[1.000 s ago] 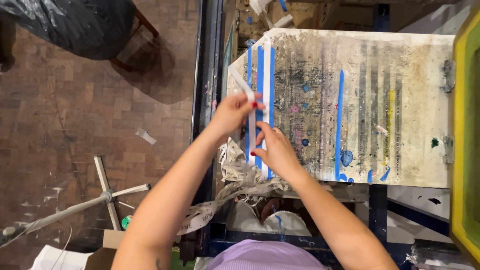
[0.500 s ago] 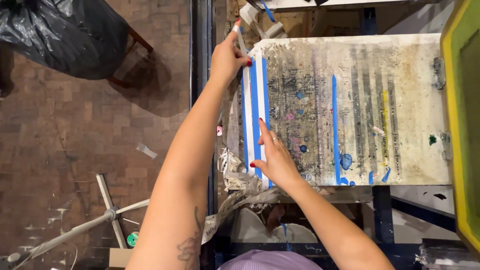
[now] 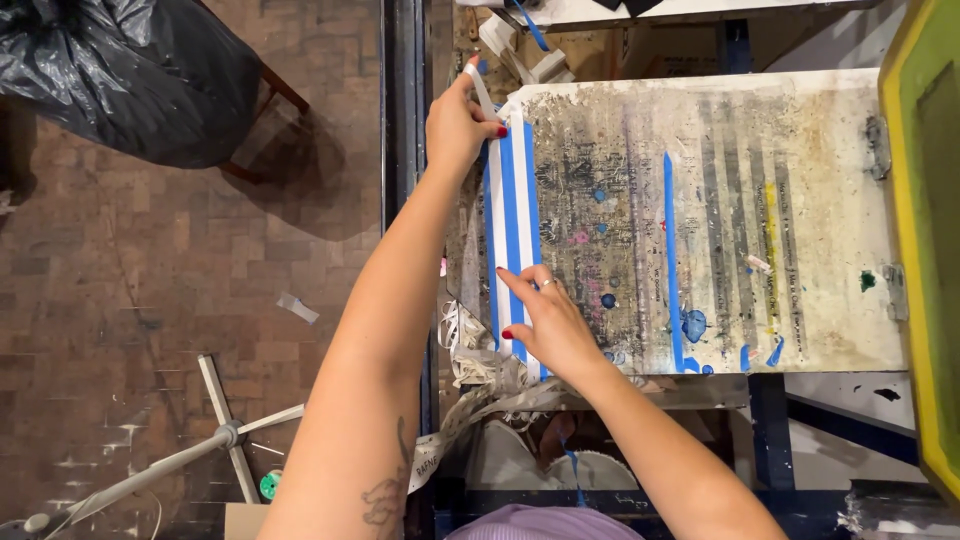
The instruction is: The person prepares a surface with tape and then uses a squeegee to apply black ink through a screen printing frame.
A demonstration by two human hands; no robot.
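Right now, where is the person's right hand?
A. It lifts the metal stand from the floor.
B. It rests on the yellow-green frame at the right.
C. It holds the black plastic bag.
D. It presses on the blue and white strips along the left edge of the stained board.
D: the right hand lies with fingers spread on the blue and white strips at the left edge of the stained board, while the left hand pinches a strip end at the far corner.

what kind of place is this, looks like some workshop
Probably a screen-printing workshop. An ink-stained white board carries blue tape strips, which the left hand and right hand are handling. A yellow-framed screen sits at the right edge, and the brick floor holds a black rubbish bag.
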